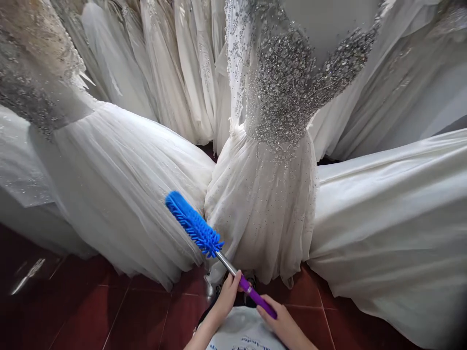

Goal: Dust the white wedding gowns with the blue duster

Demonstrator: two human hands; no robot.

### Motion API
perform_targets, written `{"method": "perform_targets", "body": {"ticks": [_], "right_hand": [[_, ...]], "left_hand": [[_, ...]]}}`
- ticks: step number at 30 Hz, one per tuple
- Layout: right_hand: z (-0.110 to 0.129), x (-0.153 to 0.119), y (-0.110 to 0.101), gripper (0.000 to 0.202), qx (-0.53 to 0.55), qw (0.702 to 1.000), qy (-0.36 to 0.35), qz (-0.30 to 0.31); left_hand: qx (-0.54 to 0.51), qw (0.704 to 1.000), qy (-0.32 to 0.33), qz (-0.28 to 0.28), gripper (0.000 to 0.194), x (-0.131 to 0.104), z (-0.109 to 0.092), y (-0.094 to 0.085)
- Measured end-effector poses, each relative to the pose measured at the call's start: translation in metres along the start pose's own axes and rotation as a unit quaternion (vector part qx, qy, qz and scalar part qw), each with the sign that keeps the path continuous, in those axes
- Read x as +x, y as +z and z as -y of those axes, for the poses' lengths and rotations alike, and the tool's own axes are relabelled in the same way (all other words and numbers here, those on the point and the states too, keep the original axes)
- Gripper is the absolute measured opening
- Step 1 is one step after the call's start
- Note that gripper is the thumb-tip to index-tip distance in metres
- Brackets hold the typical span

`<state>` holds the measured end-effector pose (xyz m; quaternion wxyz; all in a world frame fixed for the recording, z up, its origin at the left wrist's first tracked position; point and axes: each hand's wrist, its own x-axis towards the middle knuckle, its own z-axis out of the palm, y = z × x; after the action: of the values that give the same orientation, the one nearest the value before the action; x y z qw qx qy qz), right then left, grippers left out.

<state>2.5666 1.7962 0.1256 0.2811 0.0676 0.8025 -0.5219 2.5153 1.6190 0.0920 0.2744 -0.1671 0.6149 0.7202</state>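
Note:
A duster with a blue chenille head [192, 222], a metal shaft and a purple handle [260, 300] slants up to the left in front of me. My left hand [229, 291] is closed around it where the shaft meets the handle. Lower down, my right hand [278, 318] grips the handle's end. Behind the duster's head lie the skirts of a white gown [138, 184] on the left and a beaded gown [270, 194] in the middle. Whether the blue fibres touch the fabric, I cannot tell.
A smooth white skirt [386, 214] spreads out on the right. More white gowns [175, 68] hang in a row at the back. Hems reach down to the dark red tiled floor [142, 311], close to my feet.

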Motion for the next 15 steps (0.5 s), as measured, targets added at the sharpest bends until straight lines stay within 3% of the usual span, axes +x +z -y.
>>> {"method": "perform_targets", "body": {"ticks": [4,6,8,11,15], "right_hand": [[0.026,0.022,-0.017,0.037,-0.002,0.995,-0.081,-0.050],[0.049,0.038,-0.010,0.036,0.057,0.990,-0.112,-0.071],[0.072,0.053,0.006,0.039,0.150,0.981,-0.099,-0.071],[0.095,0.068,0.028,0.050,0.289,0.956,-0.016,-0.035],[0.094,0.076,0.035,0.045,0.387,0.912,0.133,0.005]], "left_hand": [[0.049,0.988,0.144,-0.031,0.039,-0.019,-0.072,0.020],[0.021,0.980,0.193,-0.043,0.039,-0.012,-0.106,0.028],[-0.033,0.974,0.220,-0.049,0.042,0.004,-0.129,0.034],[-0.068,0.973,0.210,-0.064,0.047,0.038,-0.140,0.037],[-0.033,0.989,0.121,-0.072,0.055,0.074,-0.117,0.032]]}}
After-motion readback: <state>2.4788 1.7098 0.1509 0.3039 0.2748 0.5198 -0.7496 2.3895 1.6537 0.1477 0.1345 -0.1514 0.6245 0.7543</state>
